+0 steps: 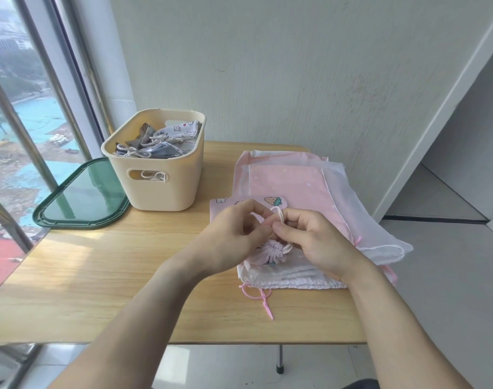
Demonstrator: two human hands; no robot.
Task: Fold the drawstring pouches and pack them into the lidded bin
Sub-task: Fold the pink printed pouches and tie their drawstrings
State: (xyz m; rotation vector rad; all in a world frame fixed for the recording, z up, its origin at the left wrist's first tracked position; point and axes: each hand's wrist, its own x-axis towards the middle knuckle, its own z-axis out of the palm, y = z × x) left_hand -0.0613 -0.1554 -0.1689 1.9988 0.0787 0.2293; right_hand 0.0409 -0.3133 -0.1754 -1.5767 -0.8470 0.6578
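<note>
One head-worn view — looking forward and down, close over the table (105,290) — nothing else.

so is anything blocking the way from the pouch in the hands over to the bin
Nothing visible does. The strawberry-print pouch is held by both hands, the cream bin stands open to its left across bare tabletop, and the green lid lies off beside the bin.

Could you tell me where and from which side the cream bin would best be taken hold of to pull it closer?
Probably by the oval handle cutout in the near end wall of the cream bin, coming from the front. A white cord hangs in the slot, so fingers should slip past it.
</note>
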